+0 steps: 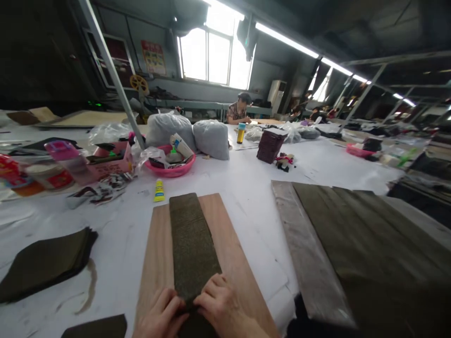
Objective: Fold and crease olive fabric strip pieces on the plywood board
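The left hand (164,310) and right hand (220,303) pinch the near end of the dark strip (193,244), stretched ahead of them on the wooden board (225,232) (likely mid-fold); the next move seemingly calls for even fingertip pressure.

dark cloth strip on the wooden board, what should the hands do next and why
Probably press the crosswise edge flat: the left hand and right hand pinch the near part of the dark cloth strip along that edge, while its far part already lies flat on the wooden board.
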`<state>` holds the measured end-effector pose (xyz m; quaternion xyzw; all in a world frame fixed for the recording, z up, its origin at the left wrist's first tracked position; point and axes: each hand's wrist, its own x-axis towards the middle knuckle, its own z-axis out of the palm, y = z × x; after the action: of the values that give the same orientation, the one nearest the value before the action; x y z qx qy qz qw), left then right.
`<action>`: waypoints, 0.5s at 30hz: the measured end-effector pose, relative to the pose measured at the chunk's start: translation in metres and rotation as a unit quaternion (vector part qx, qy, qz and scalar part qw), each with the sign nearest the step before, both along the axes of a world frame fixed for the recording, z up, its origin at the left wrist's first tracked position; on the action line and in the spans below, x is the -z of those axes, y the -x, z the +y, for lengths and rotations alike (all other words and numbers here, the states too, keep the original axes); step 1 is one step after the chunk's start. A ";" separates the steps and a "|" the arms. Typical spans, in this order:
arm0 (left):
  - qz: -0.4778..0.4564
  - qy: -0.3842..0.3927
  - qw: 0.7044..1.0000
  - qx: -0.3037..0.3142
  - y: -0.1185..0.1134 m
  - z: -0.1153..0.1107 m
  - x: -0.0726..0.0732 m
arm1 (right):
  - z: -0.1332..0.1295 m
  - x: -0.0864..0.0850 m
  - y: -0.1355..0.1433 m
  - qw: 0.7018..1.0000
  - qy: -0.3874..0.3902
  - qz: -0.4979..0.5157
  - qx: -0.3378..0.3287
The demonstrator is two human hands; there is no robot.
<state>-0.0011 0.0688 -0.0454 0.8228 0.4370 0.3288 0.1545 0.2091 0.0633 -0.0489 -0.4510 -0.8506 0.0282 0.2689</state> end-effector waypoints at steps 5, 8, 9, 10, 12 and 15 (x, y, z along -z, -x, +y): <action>-0.010 0.062 0.998 -0.006 -0.002 -0.014 -0.030 | -0.011 -0.042 -0.002 0.995 0.095 0.036 -0.016; 0.000 0.069 0.997 -0.015 -0.002 -0.014 -0.032 | -0.007 -0.041 -0.004 0.991 0.114 0.064 -0.026; 0.005 0.067 0.998 -0.015 -0.002 -0.014 -0.031 | -0.006 -0.039 -0.004 0.990 0.117 0.071 -0.026; 0.011 0.065 0.998 -0.015 -0.001 -0.014 -0.030 | -0.006 -0.037 -0.005 0.990 0.118 0.077 -0.026; 0.020 0.057 0.998 -0.011 0.000 -0.014 -0.028 | -0.006 -0.034 -0.005 0.989 0.118 0.083 -0.023; 0.032 0.039 0.999 -0.002 0.001 -0.014 -0.027 | -0.007 -0.031 -0.007 0.989 0.117 0.087 -0.020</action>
<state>-0.0021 0.0550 -0.0185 0.8254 0.4555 0.2859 0.1717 0.2156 0.0567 -0.0175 -0.4585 -0.8236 0.1719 0.2862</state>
